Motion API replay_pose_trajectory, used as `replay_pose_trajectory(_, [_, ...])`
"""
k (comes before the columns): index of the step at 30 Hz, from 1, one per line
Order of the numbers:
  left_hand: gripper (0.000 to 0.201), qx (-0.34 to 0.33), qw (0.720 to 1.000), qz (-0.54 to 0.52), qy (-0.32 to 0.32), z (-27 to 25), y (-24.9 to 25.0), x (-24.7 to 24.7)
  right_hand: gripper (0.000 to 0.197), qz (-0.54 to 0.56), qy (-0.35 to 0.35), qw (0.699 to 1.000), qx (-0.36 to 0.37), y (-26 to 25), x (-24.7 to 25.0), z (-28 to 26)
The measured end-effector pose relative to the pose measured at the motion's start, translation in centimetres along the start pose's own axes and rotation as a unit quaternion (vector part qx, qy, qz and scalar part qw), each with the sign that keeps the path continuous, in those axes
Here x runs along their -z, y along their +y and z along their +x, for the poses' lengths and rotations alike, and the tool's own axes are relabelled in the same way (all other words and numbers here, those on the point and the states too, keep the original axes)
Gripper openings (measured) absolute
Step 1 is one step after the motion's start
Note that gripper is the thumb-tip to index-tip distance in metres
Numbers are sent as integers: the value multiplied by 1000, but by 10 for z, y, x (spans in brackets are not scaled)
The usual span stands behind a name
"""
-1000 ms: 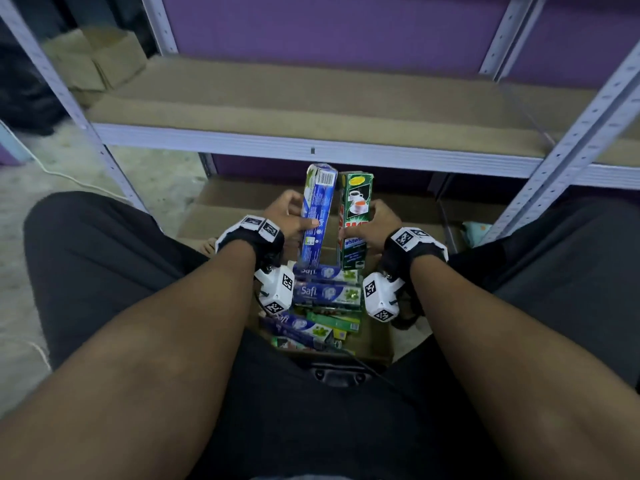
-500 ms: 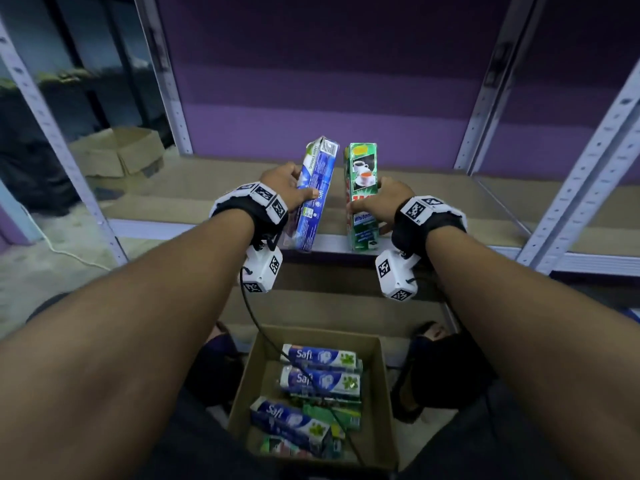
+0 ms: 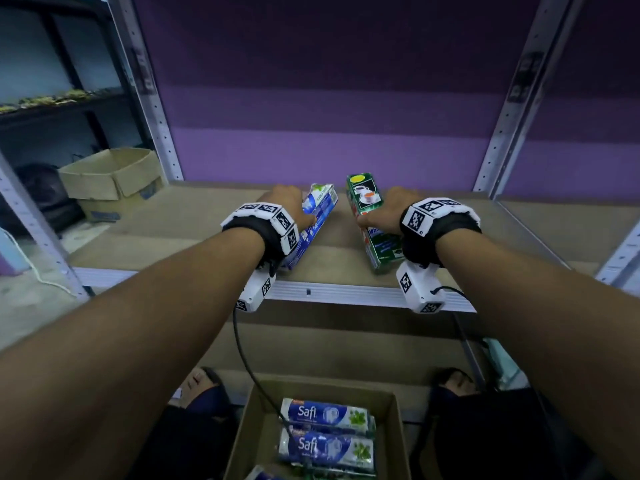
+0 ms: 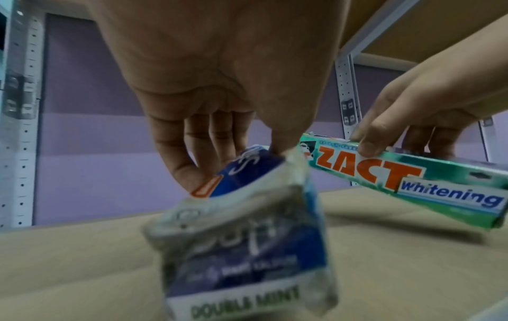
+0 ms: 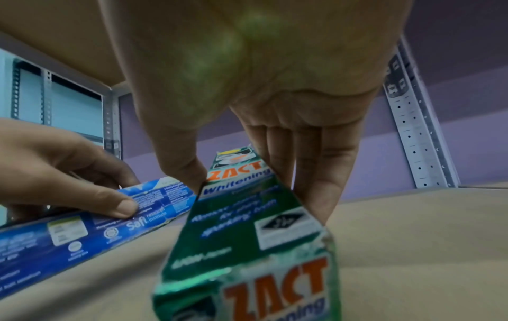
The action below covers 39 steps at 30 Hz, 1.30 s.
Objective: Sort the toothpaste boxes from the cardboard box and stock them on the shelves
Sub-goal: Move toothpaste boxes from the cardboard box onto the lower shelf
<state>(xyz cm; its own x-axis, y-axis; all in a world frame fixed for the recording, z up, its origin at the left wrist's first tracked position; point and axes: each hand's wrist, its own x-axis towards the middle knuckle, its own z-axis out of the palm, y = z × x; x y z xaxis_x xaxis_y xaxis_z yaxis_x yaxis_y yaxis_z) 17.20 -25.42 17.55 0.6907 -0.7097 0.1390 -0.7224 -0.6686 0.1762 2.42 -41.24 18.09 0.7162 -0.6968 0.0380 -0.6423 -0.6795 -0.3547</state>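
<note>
Both hands [image 3: 384, 209] have lowered gripped toothpaste boxes [image 3: 320, 211] to the tan shelf [image 3: 194, 216], frame centre, against a purple wall [image 3: 329, 98].

Bare shelf [image 3: 450, 237] behind both boxes [image 3: 367, 206]

Head view looks down and forward from above both forearms, taking in the shelf board [image 3: 194, 233] ahead and the cardboard box [image 3: 252, 431] near the feet. Each wrist view sits low under its palm, close up, facing the far purple wall along the board. Both share the blue Safi box [image 4: 241, 249] and green Zact box [image 5: 247, 239].
</note>
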Motion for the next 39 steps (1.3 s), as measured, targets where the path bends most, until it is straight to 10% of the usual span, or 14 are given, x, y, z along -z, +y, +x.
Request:
replay_pose_trajectory(16, [48, -26, 998, 44, -31, 26, -11, -32, 48, -104, -40, 994, -11, 18, -33, 25])
replay_pose_trajectory(39, [36, -172, 985, 27, -12, -71, 7, 11, 18, -91, 2, 992, 88, 8, -4, -66])
